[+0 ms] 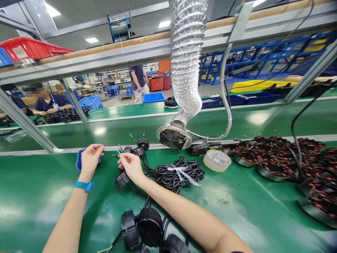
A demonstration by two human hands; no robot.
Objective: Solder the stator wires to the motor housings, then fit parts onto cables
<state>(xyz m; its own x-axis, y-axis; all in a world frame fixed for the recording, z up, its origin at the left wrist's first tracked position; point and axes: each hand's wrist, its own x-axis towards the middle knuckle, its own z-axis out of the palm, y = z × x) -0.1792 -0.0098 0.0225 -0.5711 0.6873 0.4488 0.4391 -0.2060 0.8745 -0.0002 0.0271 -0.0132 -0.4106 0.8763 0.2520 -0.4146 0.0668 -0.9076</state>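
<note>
My left hand, wearing a blue wristband, is raised over a small blue tray. Its thumb and fingers are pinched together; anything between them is too small to make out. To its right, my right hand pinches thin coloured wires at a cable's end, a yellow one among them. Close around that hand are black round caps threaded on black cables. Below my right forearm lie larger-looking black caps, with a cable whose stripped coloured wires point left.
A tied bundle of black cable lies beside a translucent round dish of small pieces. Several wound stator rings cover the right side. A fan on a silver duct hangs over the bench's back edge. Co-workers are beyond.
</note>
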